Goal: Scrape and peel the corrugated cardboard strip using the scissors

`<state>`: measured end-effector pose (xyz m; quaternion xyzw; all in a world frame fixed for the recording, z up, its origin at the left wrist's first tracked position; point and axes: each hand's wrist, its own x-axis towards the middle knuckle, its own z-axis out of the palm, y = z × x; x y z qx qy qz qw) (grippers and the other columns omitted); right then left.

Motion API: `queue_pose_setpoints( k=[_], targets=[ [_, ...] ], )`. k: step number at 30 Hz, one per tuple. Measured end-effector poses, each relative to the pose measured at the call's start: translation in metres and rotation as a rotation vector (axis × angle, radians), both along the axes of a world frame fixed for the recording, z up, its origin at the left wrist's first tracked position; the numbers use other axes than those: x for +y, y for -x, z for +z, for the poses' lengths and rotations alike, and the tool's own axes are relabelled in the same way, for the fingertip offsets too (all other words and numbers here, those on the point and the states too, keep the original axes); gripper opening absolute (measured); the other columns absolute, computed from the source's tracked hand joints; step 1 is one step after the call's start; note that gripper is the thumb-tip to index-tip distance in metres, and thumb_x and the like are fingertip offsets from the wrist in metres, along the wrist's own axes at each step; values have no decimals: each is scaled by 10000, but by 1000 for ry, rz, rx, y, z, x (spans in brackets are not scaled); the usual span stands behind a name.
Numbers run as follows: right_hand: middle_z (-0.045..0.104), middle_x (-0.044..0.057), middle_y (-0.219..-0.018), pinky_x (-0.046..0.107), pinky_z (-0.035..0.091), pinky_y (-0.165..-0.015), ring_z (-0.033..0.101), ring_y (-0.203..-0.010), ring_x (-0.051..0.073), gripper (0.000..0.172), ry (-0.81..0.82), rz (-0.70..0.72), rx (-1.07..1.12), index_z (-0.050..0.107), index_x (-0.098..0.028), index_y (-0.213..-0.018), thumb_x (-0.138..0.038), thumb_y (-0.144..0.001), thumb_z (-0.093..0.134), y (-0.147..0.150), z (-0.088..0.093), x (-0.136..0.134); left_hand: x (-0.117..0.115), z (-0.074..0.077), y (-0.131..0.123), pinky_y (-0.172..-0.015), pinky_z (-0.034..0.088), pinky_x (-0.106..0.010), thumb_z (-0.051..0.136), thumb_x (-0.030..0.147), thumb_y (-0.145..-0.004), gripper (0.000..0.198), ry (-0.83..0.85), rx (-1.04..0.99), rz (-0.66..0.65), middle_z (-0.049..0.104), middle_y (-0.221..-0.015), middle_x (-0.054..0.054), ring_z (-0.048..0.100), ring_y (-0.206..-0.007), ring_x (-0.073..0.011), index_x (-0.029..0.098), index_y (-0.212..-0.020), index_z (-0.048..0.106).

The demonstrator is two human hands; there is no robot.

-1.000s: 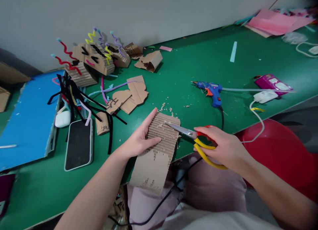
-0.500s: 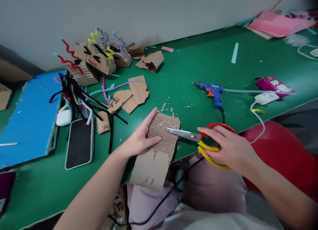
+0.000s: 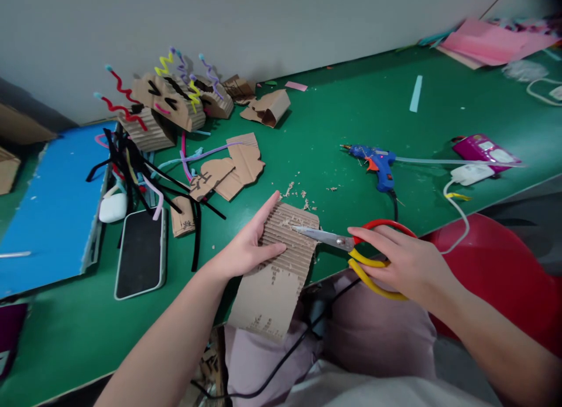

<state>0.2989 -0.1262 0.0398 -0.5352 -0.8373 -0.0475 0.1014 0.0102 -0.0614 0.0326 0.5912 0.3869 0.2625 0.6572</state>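
Observation:
My left hand (image 3: 248,246) grips a piece of corrugated cardboard (image 3: 267,296) at the table's front edge, its thumb lying across the top. The upper part of the cardboard shows bare ridges, while the lower part keeps its flat paper face. In my right hand (image 3: 401,257) is a pair of scissors (image 3: 327,237) with red and yellow handles. The blades look closed and their tip rests against the ridged surface. Cardboard crumbs (image 3: 292,190) lie just beyond the far edge of the piece.
A blue glue gun (image 3: 377,161) lies on the green table (image 3: 325,120), its cable running right. On the left are a phone (image 3: 141,252), black pipe cleaners (image 3: 127,161), cut cardboard pieces (image 3: 246,158) and decorated cardboard figures (image 3: 169,105). A red stool (image 3: 492,266) stands at right.
The scissors' tip has shifted very slightly left across the ridges. The cardboard has tipped or moved a little, with both hands keeping their hold.

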Motion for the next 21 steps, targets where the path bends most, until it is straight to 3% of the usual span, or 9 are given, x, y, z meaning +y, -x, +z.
queue_pose_setpoints(
  k=[6, 12, 16, 21],
  targets=[
    [668, 12, -866, 219, 384, -460, 621, -668, 126, 427, 17, -10, 27, 554, -238, -1165, -455, -798, 541, 2, -3, 0, 0, 0, 0, -1103, 260, -364, 631, 266, -782, 847, -22, -13, -17, 130, -1535, 0, 241, -1359, -281, 312, -1446, 108],
    [659, 27, -947, 213, 450, -523, 625, -713, 137, 449, 76, -92, 159, 548, -239, -1165, -445, -768, 575, 1, 1, 1, 0, -1, 0, -1085, 292, -360, 629, 253, -779, 852, -27, -24, -4, 140, -1533, -4, 250, -1356, -280, 312, -1446, 102],
    [641, 27, -904, 220, 432, -479, 610, -663, 140, 499, 123, -93, 94, 539, -269, -1196, -487, -749, 574, -4, 2, 0, 0, -1, 0, -1064, 332, -361, 628, 250, -783, 866, -7, -50, 4, 144, -1533, -14, 276, -1345, -283, 309, -1448, 76],
    [616, 12, -857, 212, 403, -466, 589, -647, 125, 527, 110, -82, 43, 515, -281, -1225, -495, -748, 580, -2, -1, 1, 0, -3, -1, -1103, 260, -363, 637, 260, -775, 865, -34, -26, 5, 123, -1536, -9, 226, -1364, -283, 304, -1448, 94]
  ],
)
